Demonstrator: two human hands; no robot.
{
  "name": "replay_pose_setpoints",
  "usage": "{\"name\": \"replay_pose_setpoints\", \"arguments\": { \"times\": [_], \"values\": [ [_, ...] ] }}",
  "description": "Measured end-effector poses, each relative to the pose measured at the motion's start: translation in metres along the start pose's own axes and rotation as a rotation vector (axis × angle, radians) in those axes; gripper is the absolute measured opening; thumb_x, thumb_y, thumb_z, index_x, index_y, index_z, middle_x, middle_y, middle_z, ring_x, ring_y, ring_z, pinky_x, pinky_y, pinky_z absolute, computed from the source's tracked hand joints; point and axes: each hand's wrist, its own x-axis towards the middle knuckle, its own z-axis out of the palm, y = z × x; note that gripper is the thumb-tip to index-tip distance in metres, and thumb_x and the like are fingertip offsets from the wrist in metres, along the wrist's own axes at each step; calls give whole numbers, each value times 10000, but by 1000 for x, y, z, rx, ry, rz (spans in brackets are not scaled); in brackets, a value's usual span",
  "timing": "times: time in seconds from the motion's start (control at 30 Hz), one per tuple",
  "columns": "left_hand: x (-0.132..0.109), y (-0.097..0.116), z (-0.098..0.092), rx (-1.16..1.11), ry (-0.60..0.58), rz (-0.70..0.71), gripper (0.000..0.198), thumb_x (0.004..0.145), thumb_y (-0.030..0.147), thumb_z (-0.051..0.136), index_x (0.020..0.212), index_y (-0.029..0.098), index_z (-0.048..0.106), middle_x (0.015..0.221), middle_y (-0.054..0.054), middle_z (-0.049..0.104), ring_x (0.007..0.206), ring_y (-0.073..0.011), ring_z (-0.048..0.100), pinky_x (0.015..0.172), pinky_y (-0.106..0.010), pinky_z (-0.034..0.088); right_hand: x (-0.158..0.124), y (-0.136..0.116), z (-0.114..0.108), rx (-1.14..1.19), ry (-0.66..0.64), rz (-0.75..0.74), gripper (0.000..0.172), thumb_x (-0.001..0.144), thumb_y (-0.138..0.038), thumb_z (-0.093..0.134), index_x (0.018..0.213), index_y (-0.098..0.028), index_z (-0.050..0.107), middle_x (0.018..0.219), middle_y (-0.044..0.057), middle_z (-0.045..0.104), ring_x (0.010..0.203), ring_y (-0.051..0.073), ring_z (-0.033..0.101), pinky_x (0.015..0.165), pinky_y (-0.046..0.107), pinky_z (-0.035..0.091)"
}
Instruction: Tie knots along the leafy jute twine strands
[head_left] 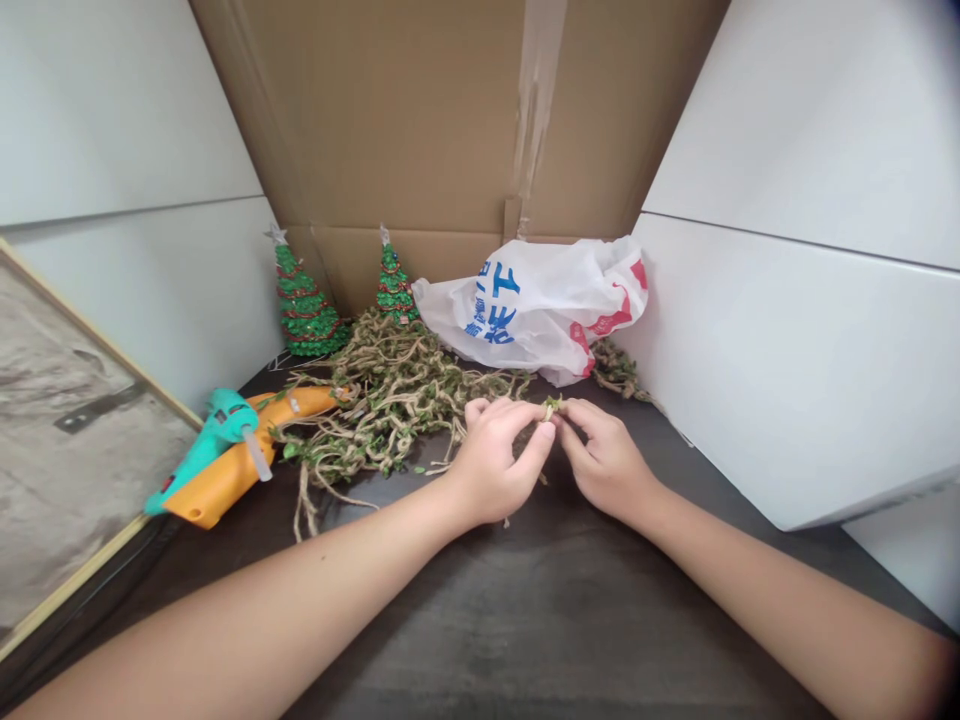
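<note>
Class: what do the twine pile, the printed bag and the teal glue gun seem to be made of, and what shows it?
Twine pile: probably jute or similar plant fibre, matte; the tan strands look twisted and rough.
Printed bag: likely thin plastic film, softly shiny, with crinkled folds.
Teal glue gun: apparently hard moulded plastic, judging by its smooth, evenly coloured body.

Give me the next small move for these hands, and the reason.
Probably ease the right hand gently away from the left hand, to draw the leafy twine a little straighter. The fingertips of both hands meet closely around that small piece, hiding part of it, and the twine pile beyond the left hand looks tangled.
</note>
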Motion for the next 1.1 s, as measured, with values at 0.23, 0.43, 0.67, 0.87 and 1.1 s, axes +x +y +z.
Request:
{"name": "replay_pose_setpoints", "arguments": {
  "times": [0.23, 0.43, 0.67, 0.87, 1.1],
  "values": [
    [1, -4, 4, 42, 30, -23, 260, 1028, 330, 432, 1141, 245, 651, 1172, -40, 730, 1099, -206, 643, 959, -396, 321, -1, 3, 5, -42, -144, -45, 194, 1009, -232, 418, 1042, -218, 609, 1018, 84, 664, 964, 240, 596, 868, 417, 473],
    [3, -3, 4, 185, 40, -92, 254, 1054, 296, 349, 1107, 248, 592, 1134, -19, 700, 1073, -194, 614, 921, -401, 298, -3, -8, -1, -71, -69, -89, 194, 1026, -238, 382, 901, -215, 529, 878, 54, 587, 836, 206, 530, 789, 393, 417],
    [4, -1, 2, 97, -92, -64, 255, 1054, 299, 298, 933, 215, 506, 927, -3, 653, 895, -175, 597, 894, -383, 345, -3, -10, -3, 47, -131, -138, 229, 1030, -264, 365, 810, -221, 413, 839, 36, 485, 797, 192, 475, 751, 371, 413],
    [6, -5, 1, -25, 99, -103, 222, 1040, 287, 315, 878, 224, 453, 812, -9, 584, 784, -177, 548, 802, -343, 396, -5, -10, -2, 45, -120, -129, 276, 1023, -292, 414, 764, -225, 344, 802, 10, 427, 732, 167, 427, 685, 340, 381],
    [8, -6, 3, 99, 31, -191, 208, 1032, 281, 371, 917, 215, 531, 891, 10, 658, 912, -186, 608, 916, -402, 319, -4, -12, -4, 171, 78, -113, 429, 971, -225, 509, 651, -225, 223, 670, -21, 355, 632, 135, 377, 609, 312, 323]
  ]
}}
